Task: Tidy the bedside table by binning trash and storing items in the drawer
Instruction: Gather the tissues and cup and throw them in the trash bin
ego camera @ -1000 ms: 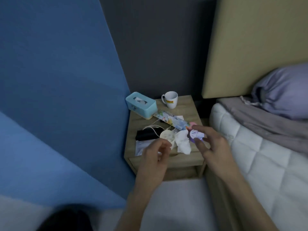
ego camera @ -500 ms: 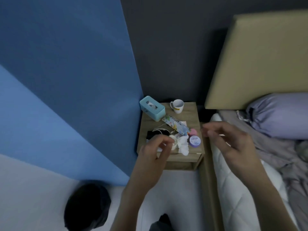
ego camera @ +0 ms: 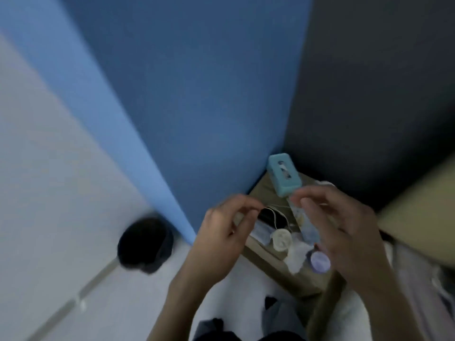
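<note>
On bench (ego camera: 275,267): 1 tissue box (ego camera: 284,174), 1 jar (ego camera: 320,262), 1 packet (ego camera: 304,226), 1 crumpled tissue (ego camera: 296,255). Also 1 white disc (ego camera: 282,238), 1 black pouch (ego camera: 270,216). On floor (ego camera: 61,242): 1 bin (ego camera: 145,244).

dim, motion-blurred view with wide-angle bending at the edges

The light wooden bedside table (ego camera: 264,193) is hemmed in by the blue wall (ego camera: 197,107) at left, the dark grey wall (ego camera: 369,94) behind and the white mattress (ego camera: 341,321) at right; access is left from front and above. White floor (ego camera: 147,303) is open towards the round black bin (ego camera: 145,244).
</note>
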A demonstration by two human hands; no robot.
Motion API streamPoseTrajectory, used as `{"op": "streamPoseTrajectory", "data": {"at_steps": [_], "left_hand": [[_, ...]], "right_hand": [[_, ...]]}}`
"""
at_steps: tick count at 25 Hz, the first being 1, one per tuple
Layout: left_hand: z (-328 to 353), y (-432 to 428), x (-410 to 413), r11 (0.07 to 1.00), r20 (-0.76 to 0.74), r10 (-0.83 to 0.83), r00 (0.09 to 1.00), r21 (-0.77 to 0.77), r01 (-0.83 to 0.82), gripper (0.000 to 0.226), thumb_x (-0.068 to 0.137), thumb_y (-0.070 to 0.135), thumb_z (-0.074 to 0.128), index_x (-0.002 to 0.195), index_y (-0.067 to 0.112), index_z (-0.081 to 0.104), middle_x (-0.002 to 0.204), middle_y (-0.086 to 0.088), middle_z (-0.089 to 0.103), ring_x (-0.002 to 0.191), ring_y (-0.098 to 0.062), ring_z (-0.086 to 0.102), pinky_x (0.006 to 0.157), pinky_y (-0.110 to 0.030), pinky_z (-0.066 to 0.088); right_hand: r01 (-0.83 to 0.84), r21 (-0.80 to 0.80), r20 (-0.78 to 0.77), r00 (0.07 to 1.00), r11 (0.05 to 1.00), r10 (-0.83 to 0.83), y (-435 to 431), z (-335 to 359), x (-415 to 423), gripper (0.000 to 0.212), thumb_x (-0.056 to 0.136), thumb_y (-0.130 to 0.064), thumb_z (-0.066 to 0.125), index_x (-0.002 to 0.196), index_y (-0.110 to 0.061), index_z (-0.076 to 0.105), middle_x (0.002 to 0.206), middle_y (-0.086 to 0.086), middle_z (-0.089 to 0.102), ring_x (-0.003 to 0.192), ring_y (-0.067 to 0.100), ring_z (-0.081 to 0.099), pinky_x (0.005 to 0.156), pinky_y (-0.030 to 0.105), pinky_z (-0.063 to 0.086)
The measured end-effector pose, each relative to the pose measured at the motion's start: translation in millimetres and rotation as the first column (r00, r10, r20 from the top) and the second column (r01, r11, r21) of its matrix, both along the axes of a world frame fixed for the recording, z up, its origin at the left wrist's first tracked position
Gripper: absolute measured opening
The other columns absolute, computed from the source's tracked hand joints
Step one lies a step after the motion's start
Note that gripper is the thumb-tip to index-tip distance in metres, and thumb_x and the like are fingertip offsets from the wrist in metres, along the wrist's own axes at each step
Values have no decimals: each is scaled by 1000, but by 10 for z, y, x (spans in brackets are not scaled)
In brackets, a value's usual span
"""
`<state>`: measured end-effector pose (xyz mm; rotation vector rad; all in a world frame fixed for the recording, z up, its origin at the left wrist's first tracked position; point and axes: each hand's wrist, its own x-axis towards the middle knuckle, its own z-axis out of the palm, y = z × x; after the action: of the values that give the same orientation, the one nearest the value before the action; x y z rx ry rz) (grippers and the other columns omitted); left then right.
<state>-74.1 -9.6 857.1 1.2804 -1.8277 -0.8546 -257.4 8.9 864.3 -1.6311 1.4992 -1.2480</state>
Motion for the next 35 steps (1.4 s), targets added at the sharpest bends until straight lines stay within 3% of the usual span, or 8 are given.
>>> {"op": "streamPoseTrajectory", "data": {"at_steps": [4,10,16,20,25,28,31,35], "left_hand": [[-159,355,-170,936,-43,352,935,-10,-352,16,91,16,52,95,20,67,92,10,67,87,-8,61,69,-20,48],[-1340,1001,-240,727,-109,683,722,2,-687,21,84,31,46,90,26,66,93,16,67,89,0,62,68,-6,42],[-2724,1758,-701,587,-122,799,589,-52,-808,16,91,22,51,98,26,64,99,13,68,98,1,60,76,-12,48],[-3008,1808,-591,578,-268,805,530,148,-803,18,92,10,49,100,18,63,104,4,69,96,-6,63,79,-24,52],[-3447,1277,396,482,-426,851,306,403,-778,18,92,8,50,106,12,60,100,-6,68,91,-15,64,81,-33,51],[-3959,911,1167,397,-507,862,5,668,-629,31,93,11,47,122,5,55,117,-15,65,107,-27,61,83,-36,51],[-4665,505,1965,357,-513,800,-311,823,-441,34,97,15,39,127,2,47,133,-20,52,122,-33,50,93,-45,45],[-5499,2,2559,356,-454,768,-452,889,-288,51,99,21,38,145,4,25,152,-21,28,141,-38,25,111,-51,28]], "right_hand": [[-314,11,88,946,949,312,-242,-63,-32,11,85,-30,56,88,-29,66,94,-15,70,88,1,65,75,8,47],[-592,-113,52,799,798,600,-191,-1271,174,25,80,-47,51,86,-31,69,86,-11,74,82,6,68,78,23,51],[-791,-154,91,586,593,805,178,-2740,34,51,69,-73,50,90,-30,68,95,-11,72,93,10,66,83,32,52],[-857,-35,273,487,514,830,143,-3024,268,62,56,-77,58,89,-27,69,94,-6,73,92,14,67,81,34,55],[-894,202,575,439,400,690,-217,-3597,1419,28,76,-44,63,90,-20,68,99,4,73,92,24,68,71,25,55],[-852,443,690,523,279,501,-536,-4211,2300,23,92,-19,49,109,-8,59,112,15,64,94,25,63,75,31,51],[-786,597,759,618,161,203,-956,-5003,3109,28,96,-21,42,112,-1,54,119,16,55,96,28,58,73,32,54],[-655,746,666,733,120,-138,-1474,-5997,3678,50,96,-33,40,135,0,38,142,16,40,125,31,44,94,37,41]]}}
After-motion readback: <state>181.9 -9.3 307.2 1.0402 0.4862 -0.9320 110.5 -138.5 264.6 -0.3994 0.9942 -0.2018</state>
